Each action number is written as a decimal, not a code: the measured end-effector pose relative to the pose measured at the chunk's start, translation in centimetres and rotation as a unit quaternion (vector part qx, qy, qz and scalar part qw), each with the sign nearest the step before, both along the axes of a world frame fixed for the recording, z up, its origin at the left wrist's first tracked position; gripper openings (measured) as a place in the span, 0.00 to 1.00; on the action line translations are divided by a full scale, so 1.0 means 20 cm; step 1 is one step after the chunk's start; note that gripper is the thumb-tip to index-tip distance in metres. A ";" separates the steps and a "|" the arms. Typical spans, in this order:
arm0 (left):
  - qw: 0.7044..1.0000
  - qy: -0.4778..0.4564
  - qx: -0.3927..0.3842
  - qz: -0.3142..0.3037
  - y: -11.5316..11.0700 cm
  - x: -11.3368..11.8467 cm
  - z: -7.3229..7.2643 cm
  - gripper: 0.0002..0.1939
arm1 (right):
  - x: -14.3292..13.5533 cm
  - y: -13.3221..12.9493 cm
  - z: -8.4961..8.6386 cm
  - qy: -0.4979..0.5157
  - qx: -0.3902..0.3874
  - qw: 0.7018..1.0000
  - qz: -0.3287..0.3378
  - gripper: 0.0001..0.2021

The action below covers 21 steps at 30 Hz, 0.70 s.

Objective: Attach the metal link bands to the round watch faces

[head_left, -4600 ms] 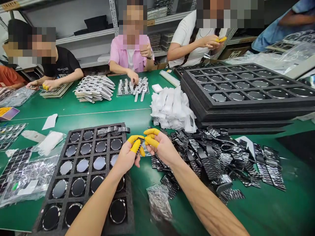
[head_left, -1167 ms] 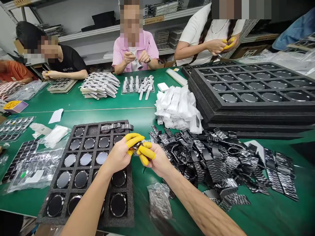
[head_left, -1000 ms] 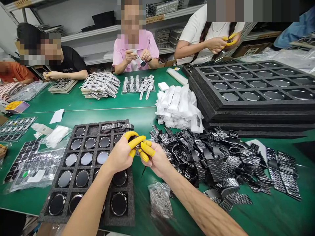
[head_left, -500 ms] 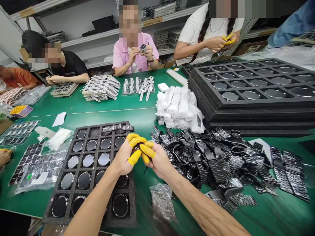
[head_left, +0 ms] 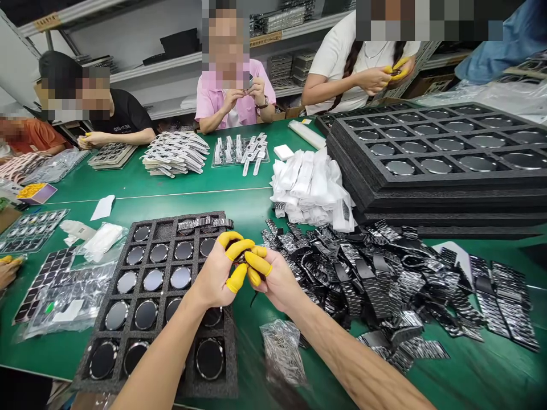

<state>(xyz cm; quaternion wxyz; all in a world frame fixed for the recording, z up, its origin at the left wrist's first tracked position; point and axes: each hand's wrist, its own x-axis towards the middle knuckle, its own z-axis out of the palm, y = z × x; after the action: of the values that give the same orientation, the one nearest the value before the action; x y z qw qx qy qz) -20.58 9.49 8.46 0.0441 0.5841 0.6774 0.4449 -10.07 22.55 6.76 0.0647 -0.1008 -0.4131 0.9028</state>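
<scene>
My left hand (head_left: 224,270) and my right hand (head_left: 269,273), with yellow finger covers, meet at the right edge of a black foam tray (head_left: 171,222). Their fingers pinch a small dark object (head_left: 240,257), mostly hidden; a thin dark tip sticks out below my right hand. Round dark watch faces (head_left: 180,277) sit in the tray's compartments, and a metal-link band (head_left: 205,223) lies across its top edge. Right of my hands is a heap of black link bands (head_left: 354,267). A clear bag of small metal pins (head_left: 282,350) lies below my right hand.
Stacked foam trays (head_left: 427,193) stand at the right, beside white wrapped pieces (head_left: 307,182). White straps (head_left: 175,152) lie across the green table (head_left: 128,188). Plastic bags and sheets (head_left: 77,290) are at the left. Several people work around the far side; another person's hand (head_left: 8,272) shows at the left edge.
My fingers have shifted slightly around the small object, with both hands still together. Across the table, the person in pink has raised the held device a little.
</scene>
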 end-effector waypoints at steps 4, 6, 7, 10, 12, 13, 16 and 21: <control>1.000 -0.022 0.004 -0.012 0.00 0.00 0.01 0.19 | 0.00 0.00 0.00 0.005 0.009 1.000 0.003 0.24; 0.999 -0.039 0.012 -0.019 0.00 0.00 0.01 0.19 | 0.00 0.00 0.00 0.008 0.012 1.000 0.006 0.24; 0.999 -0.042 0.014 -0.020 0.00 0.00 0.01 0.19 | 0.00 0.00 0.00 0.008 0.012 1.000 0.007 0.24; 0.998 -0.066 0.019 0.010 0.00 0.00 -0.01 0.20 | 0.00 0.01 0.00 0.001 -0.008 1.000 0.002 0.25; 0.993 -0.092 0.037 0.064 0.01 0.01 -0.03 0.17 | 0.00 0.02 0.00 0.005 -0.018 1.000 0.000 0.24; 0.988 -0.099 0.056 0.100 0.01 0.00 -0.04 0.13 | 0.00 0.03 0.00 0.010 -0.013 1.000 0.005 0.25; 0.957 -0.127 0.153 0.211 0.02 -0.02 -0.04 0.11 | 0.01 0.03 0.00 0.002 0.052 0.994 0.100 0.26; 0.858 -0.287 0.286 0.314 0.00 -0.12 0.01 0.15 | 0.03 0.03 -0.06 -0.061 0.187 0.941 0.275 0.15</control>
<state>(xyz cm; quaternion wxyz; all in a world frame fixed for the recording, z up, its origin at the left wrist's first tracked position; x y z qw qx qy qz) -23.03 9.51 8.65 -0.0744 0.1733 0.6250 0.7575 -9.48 23.25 5.63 -0.1935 -0.0246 -0.5890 0.7842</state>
